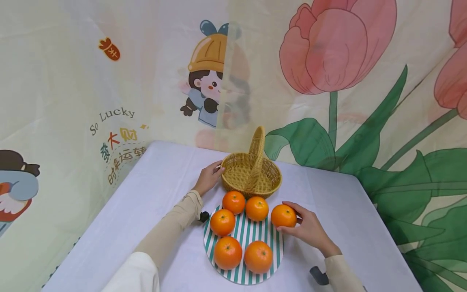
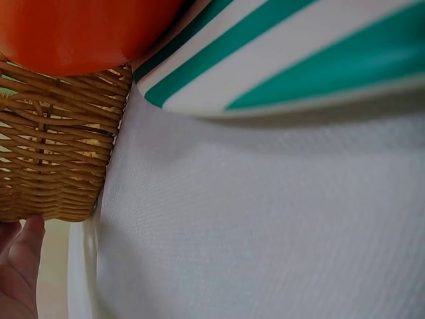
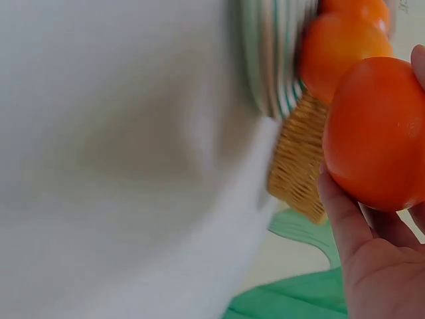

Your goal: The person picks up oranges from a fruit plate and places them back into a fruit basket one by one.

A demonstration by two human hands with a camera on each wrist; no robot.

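My right hand point(image 1: 310, 229) grips an orange point(image 1: 283, 216) at the right edge of a round green-and-white striped plate point(image 1: 240, 278). In the right wrist view the held orange point(image 3: 378, 136) sits between thumb and fingers, clear of the plate. My left hand point(image 1: 208, 177) touches the left side of a wicker basket point(image 1: 238, 170) with a tall handle, its fingers resting against the outer wall. The left wrist view shows those fingertips point(image 2: 32, 232) at the woven side. The basket stands just behind the plate, and no fruit shows inside it.
Several more oranges point(image 1: 228, 253) lie on the plate, two of them close to the basket's front. A white cloth point(image 1: 175, 170) covers the table. Printed curtains point(image 1: 164, 61) hang behind and at both sides. Dark wrist-camera parts point(image 1: 319, 275) show by the sleeves.
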